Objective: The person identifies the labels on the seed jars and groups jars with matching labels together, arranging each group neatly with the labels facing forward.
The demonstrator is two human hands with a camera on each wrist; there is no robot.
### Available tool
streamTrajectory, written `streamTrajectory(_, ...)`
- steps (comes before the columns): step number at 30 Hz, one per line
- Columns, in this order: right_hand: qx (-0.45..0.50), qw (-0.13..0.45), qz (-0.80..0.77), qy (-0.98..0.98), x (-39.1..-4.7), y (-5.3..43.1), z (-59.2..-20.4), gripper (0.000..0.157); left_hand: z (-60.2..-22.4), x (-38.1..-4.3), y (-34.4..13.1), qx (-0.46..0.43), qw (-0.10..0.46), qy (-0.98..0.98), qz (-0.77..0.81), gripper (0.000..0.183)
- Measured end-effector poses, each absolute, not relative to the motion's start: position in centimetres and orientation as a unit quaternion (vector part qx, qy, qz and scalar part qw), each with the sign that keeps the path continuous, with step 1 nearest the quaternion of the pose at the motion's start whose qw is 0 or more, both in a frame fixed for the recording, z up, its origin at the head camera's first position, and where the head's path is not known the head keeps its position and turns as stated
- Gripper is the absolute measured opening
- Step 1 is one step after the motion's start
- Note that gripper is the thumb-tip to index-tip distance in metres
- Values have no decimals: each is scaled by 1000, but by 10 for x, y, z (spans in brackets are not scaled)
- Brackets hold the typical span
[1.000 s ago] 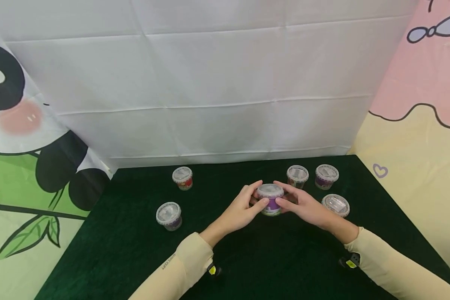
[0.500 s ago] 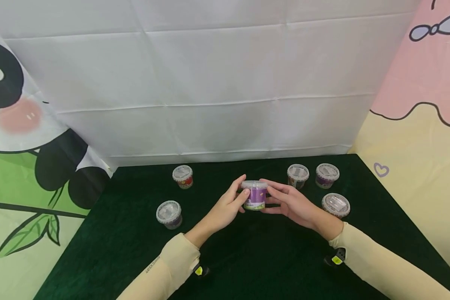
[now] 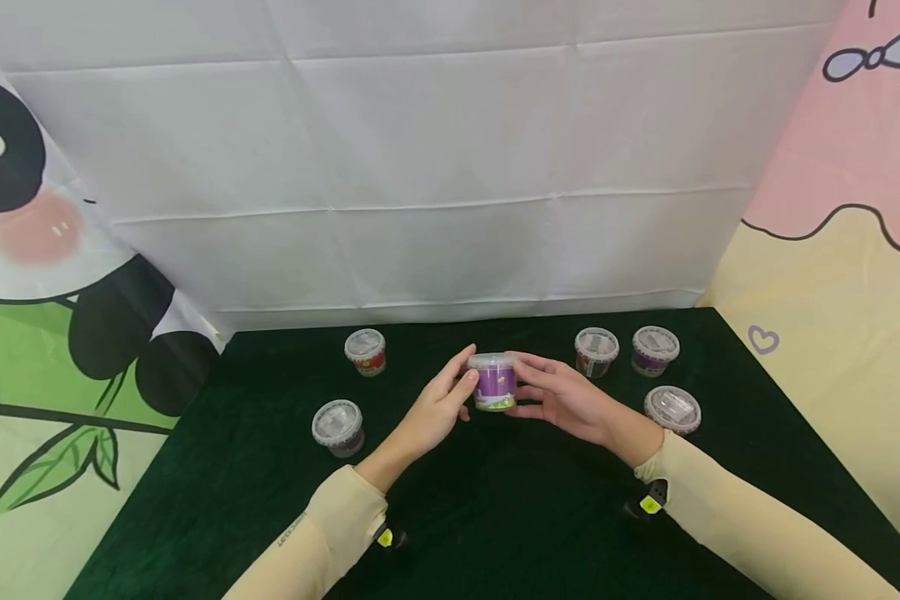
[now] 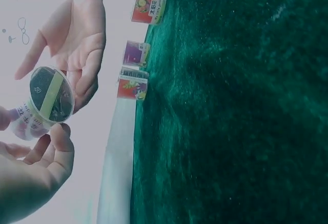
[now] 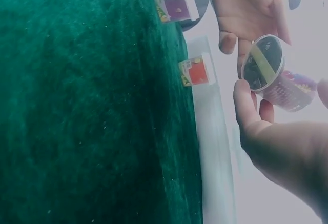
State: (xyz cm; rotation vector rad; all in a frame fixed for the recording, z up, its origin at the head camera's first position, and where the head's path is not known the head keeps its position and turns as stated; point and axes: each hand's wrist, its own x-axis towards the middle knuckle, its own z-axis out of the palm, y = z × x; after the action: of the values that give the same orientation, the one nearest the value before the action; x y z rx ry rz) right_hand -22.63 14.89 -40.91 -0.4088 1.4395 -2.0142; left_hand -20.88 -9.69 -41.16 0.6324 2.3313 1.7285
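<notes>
A small clear plastic tub [image 3: 495,385] with a purple label and a translucent lid is held upright above the table between both hands. My left hand [image 3: 431,412] grips its left side, thumb on the near face. From the other side, my right hand [image 3: 570,402] holds it with thumb and fingers. Both wrist views show the round base of the tub [image 4: 51,96], dark inside with a yellow-green strip across. In the right wrist view, fingertips of the right hand [image 5: 287,147] touch near the base rim.
On the dark green tabletop [image 3: 487,517], a red-labelled tub [image 3: 365,352] and a purple one [image 3: 338,427] stand left. Several more stand right: one behind the right hand [image 3: 596,350], a purple-labelled tub [image 3: 654,350], and a tub near the right wrist [image 3: 672,408]. A white cloth [image 3: 435,167] hangs behind.
Both hands have carried the tub left and slightly up in the head view. It has turned, so more of its purple label faces me. The other tubs stay put.
</notes>
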Motion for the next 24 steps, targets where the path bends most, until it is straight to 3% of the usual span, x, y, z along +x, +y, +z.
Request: streamTrajectory(24,-107,343,-789,499,-226,126,-399,55,-406,-214,-109,187,103,775,595,62)
